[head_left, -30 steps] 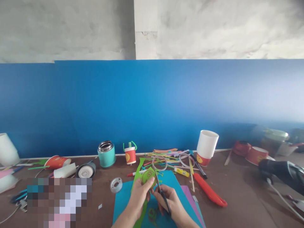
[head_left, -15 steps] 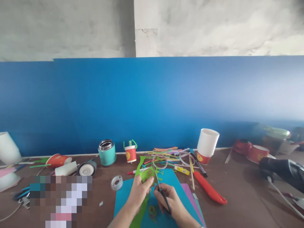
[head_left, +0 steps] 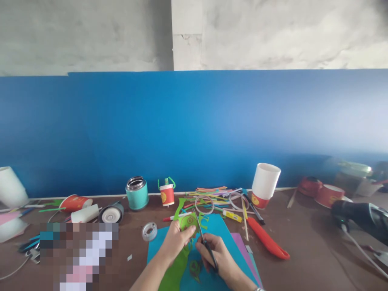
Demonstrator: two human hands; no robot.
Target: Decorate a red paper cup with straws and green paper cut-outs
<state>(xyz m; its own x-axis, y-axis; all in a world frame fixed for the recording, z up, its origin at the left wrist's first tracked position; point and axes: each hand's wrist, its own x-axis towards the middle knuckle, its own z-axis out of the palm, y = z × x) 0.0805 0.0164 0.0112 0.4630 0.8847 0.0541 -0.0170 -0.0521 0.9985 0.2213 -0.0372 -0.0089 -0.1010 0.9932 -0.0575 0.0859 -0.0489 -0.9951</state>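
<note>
Between its thumb and fingers my left hand (head_left: 178, 241) pinches a piece of green paper (head_left: 187, 221) with dark curved lines drawn on it. My right hand (head_left: 218, 255) grips a pair of black-handled scissors (head_left: 203, 238), whose blades point away from me along the right edge of the green paper. Under both hands lies a blue sheet (head_left: 222, 230). On it rest a small green cut-out (head_left: 194, 268) with dark markings and a long green paper strip (head_left: 174, 270) beneath my left wrist.
Behind the hands lie several coloured strips (head_left: 212, 194), tape rings (head_left: 204, 205) and a yellow glue stick (head_left: 232, 216). A white-and-red paper cup (head_left: 265, 184) and red knife-shaped object (head_left: 268, 238) are right; a teal jar (head_left: 137, 195), small red cup (head_left: 167, 195) and tape roll (head_left: 149, 231) left.
Both hands stay almost in place, with the scissors still at the paper's edge. The green strip under my left wrist has shifted slightly. The view has tilted a little.
</note>
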